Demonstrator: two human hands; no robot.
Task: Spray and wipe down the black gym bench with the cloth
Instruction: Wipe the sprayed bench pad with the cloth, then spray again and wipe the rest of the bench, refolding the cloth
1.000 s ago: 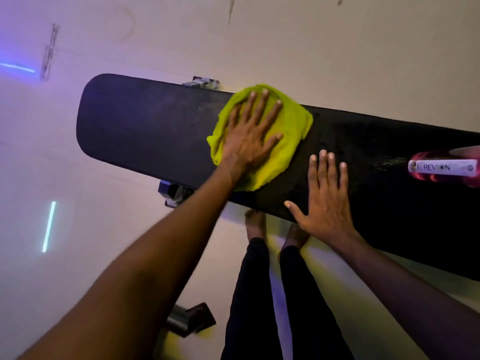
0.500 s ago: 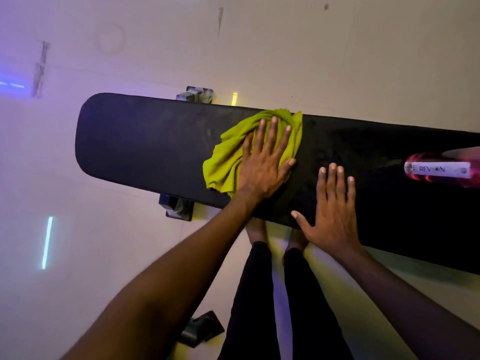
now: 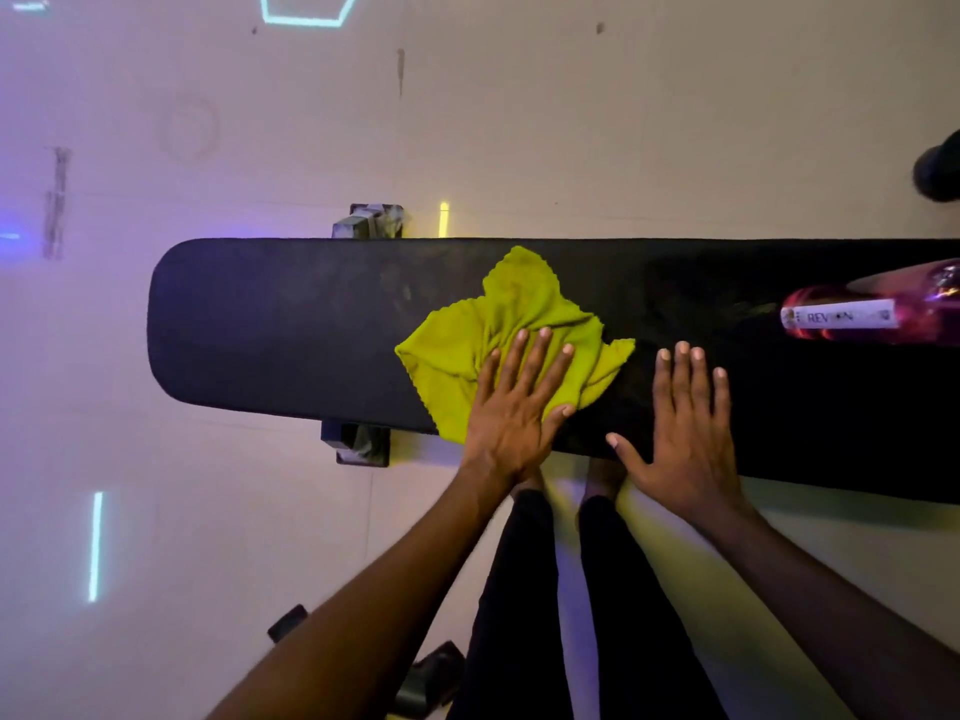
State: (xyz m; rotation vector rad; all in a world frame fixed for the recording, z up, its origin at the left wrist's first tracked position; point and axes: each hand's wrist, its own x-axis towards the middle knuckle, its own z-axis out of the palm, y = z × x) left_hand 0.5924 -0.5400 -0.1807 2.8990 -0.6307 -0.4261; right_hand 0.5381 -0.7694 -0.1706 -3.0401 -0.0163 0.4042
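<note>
The long black gym bench (image 3: 291, 330) runs left to right across the head view. A crumpled yellow-green cloth (image 3: 457, 356) lies on its middle, reaching the near edge. My left hand (image 3: 514, 407) presses flat on the cloth's near right part, fingers spread. My right hand (image 3: 685, 433) rests flat and open on the bare bench top just right of the cloth, holding nothing. A pink spray bottle (image 3: 857, 317) with a white label lies on its side on the bench at the far right, apart from both hands.
Grey bench feet show at the far side (image 3: 369, 220) and near side (image 3: 358, 444). My legs (image 3: 571, 589) in dark trousers stand against the near edge. Dark objects lie on the floor near my feet (image 3: 431, 678). Another dark shape (image 3: 940, 168) sits at the right edge.
My left hand has dragged the cloth from the bench's far edge toward the near edge, bunching it. My right hand stays planted on the bench. The bottle has not moved.
</note>
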